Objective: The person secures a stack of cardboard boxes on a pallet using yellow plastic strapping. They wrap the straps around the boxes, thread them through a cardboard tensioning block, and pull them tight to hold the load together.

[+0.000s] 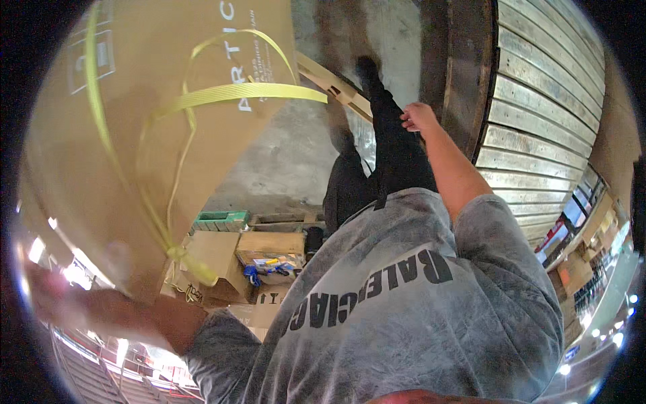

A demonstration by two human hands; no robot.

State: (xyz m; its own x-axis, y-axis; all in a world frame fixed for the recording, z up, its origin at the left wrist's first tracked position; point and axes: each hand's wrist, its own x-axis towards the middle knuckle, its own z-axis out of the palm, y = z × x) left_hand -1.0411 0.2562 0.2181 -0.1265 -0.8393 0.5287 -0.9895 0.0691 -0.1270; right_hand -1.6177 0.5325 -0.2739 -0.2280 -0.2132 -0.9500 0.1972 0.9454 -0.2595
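Note:
A tall brown carton (222, 151) with white print fills the left side. Yellow packing strap (101, 101) runs down its face, and a loose length (249, 92) curves away from it with an end beyond the carton's edge. Lower down, the strap bunches together near the carton's bottom corner. My left hand (50, 286) is stretched out beside the carton at the far left, smeared by motion, its fingers unreadable. Away from the carton, in front of my right leg, hangs my right hand (418, 118) with curled fingers; whatever they hold, if anything, cannot be made out.
On the right lies a stack of light wooden boards (538, 128). A wooden piece (336, 87) rests on the concrete floor (269, 161) past my legs. Smaller cartons (219, 252), a green crate (221, 221) and a box with blue-handled items (272, 269) stand at lower left.

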